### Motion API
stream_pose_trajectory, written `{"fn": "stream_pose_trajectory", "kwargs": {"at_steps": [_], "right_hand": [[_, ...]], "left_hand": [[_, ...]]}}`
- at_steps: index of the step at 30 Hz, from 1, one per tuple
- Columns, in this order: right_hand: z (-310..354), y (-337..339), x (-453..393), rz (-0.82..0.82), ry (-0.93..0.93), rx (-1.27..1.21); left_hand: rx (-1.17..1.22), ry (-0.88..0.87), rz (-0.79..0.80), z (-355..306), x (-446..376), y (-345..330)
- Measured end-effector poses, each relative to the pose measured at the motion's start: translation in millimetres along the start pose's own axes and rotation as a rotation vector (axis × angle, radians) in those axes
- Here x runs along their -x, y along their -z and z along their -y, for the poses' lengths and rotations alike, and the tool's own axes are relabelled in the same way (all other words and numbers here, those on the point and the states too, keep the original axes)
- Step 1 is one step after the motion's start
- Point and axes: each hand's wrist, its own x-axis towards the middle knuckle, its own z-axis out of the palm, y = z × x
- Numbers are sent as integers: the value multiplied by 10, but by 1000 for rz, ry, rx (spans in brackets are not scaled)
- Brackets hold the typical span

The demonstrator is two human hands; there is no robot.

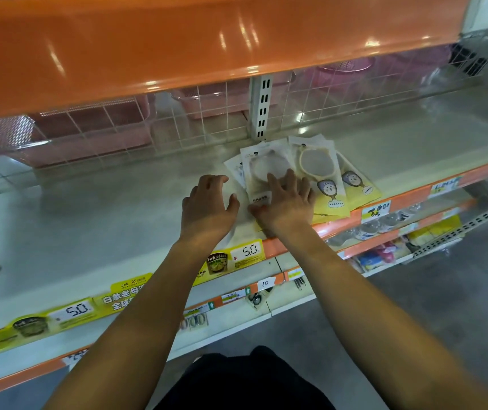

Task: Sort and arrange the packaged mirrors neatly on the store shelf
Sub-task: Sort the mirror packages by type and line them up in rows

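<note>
Mirrors [305, 173] lie fanned on the shelf [118, 208], near its front edge. Right hand [285, 202]: fingers flat, pressing the top white pack. Left hand [207, 207]: fingers loosely curled, holding nothing. Best approach: square edges together, slide stack gently, avoid creasing.

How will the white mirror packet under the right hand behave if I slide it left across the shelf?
The white mirror packet looks flat and glossy, so it will probably slide easily on the smooth shelf. It overlaps the yellow packets, so those may drag along. The right hand lies flat on it; the card seems thin and may flex if lifted by a corner.
</note>
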Motion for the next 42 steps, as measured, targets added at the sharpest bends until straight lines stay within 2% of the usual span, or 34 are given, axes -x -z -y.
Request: {"fn": "stream_pose_trajectory", "kwargs": {"at_steps": [4, 8, 17, 26, 42], "right_hand": [[121, 46, 17, -39, 48, -59], [331, 109, 61, -157, 209, -213], [1021, -148, 313, -47, 480, -412], [1939, -245, 824, 17, 697, -418], [3835, -662, 2151, 61, 835, -374]], "left_hand": [[-30, 46, -43, 80, 19, 35], [-63, 87, -117, 187, 120, 119], [-204, 224, -297, 697, 722, 433], [-236, 432, -371, 1315, 1299, 989], [-196, 565, -498, 2942, 2467, 2022]]}}
